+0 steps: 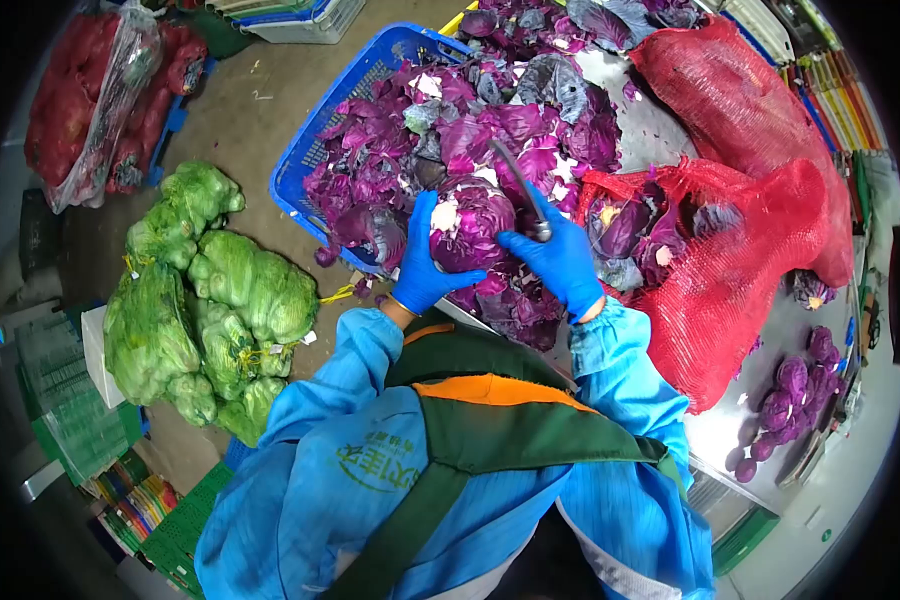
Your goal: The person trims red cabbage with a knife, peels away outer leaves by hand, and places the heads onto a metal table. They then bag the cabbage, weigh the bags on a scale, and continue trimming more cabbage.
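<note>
A purple cabbage [473, 225] with a pale cut stem end sits in my blue-gloved left hand [425, 262], whose thumb and fingers are spread around its left side and underneath. My right hand [560, 258], also in a blue glove, is closed on a knife [516, 178] with its blade pointing up and away from me. The right thumb reaches toward the cabbage's right side. Behind and beneath, loose purple cabbage leaves [370, 130] heap over a blue plastic basket [292, 160]. The knife's handle is mostly hidden in my right hand.
An open red mesh sack [745, 270] with purple cabbages lies on the metal table [715, 435] at right; another full sack [730, 85] is behind it. Several trimmed purple cabbages [792, 378] rest farther right. Bagged green vegetables [255, 280] are stacked at left.
</note>
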Available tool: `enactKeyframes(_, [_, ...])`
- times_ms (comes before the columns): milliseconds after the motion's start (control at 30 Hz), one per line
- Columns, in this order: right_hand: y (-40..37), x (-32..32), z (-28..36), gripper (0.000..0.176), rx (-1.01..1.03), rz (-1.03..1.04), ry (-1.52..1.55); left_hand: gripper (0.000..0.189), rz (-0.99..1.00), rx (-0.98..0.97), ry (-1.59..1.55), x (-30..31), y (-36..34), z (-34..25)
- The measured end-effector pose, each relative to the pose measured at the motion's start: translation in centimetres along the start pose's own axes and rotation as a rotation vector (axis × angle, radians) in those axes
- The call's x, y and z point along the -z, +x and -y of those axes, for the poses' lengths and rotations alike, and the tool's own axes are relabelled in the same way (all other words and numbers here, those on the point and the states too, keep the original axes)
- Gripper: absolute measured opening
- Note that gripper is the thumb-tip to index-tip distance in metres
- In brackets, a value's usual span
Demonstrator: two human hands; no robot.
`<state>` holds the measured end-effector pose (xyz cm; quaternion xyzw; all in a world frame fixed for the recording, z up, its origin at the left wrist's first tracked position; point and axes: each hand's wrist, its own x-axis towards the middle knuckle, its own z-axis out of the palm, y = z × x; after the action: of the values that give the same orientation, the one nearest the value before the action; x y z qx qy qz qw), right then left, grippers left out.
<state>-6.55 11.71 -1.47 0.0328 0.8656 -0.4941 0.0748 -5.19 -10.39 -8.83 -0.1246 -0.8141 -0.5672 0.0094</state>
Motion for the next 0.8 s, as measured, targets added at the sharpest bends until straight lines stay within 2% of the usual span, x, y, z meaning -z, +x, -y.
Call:
enactKeyframes(67, [0.6,-0.6,1.3,0.08,-0.042,0.06,0.016,0.128,0.009,-0.024,0.045,-0.1,-0.1,-0.2])
enactKeyframes(133, [1.4,-0.8,2.5,0.079,-0.062,0.17,-0.183,0.129,0.012,-0.076,0.127,-0.2,-0.1,-0.4])
enactKeyframes(167, [1.6,-1.0,2.4,0.079,-0.063,0.171,-0.181,0.129,0.013,-0.074,0.129,-0.2,-0.1,-0.4])
enactKeyframes(233, [1.7,-1.4,1.8,0.062,-0.051,0.129,-0.275,0.128,0.06,-0.072,0.187,-0.1,0.0,-0.9])
enactKeyframes(267, [2.0,-1.5,1.2,0.062,-0.055,0.128,-0.277,0.128,0.069,-0.083,0.223,-0.1,0.1,-0.9])
enactKeyframes(300, [2.2,-1.3,0.3,0.052,-0.058,0.095,-0.336,0.128,0.071,-0.084,0.218,0.0,0.1,-0.6])
enactKeyframes(333, [2.3,-1.2,-0.5,0.043,-0.061,0.061,-0.396,0.129,0.072,-0.073,0.157,0.2,0.0,-0.2])
enactKeyframes(367, [2.1,-1.1,-1.0,0.043,-0.063,0.057,-0.401,0.13,0.072,-0.062,0.096,0.4,0.1,0.1])
enactKeyframes(433, [1.6,-1.1,-1.6,0.032,-0.09,-0.005,-0.108,0.129,0.066,-0.068,0.117,0.6,0.7,-0.4])
enactKeyframes(500, [1.0,-1.4,-1.2,0.036,-0.145,0.036,-0.002,0.124,0.016,0.113,0.004,0.0,0.9,-1.2])
enactKeyframes(567, [0.3,-1.6,1.1,0.041,-0.114,-0.051,-0.074,0.12,-0.032,0.125,-0.012,-1.0,0.9,-1.4])
enactKeyframes(600, [-0.1,-2.0,1.6,0.048,-0.02,-0.096,-0.142,0.119,-0.084,0.1,0.075,-1.6,0.8,-1.5])
enactKeyframes(633, [-0.3,-2.1,1.8,0.048,-0.028,-0.101,-0.14,0.118,-0.132,0.074,0.161,-1.9,0.6,-1.5])
enactKeyframes(700, [-0.3,-2.3,2.0,0.042,-0.022,-0.066,-0.218,0.117,-0.125,0.063,0.19,-1.9,0.5,-1.5])
enactKeyframes(733, [0.0,-2.0,1.2,0.031,-0.021,-0.104,-0.231,0.117,-0.12,0.064,0.173,-1.8,0.5,-1.6])
enactKeyframes(800, [0.7,-0.1,-0.2,0.025,-0.071,-0.124,-0.283,0.117,-0.118,0.068,0.158,-1.6,0.4,-1.5])
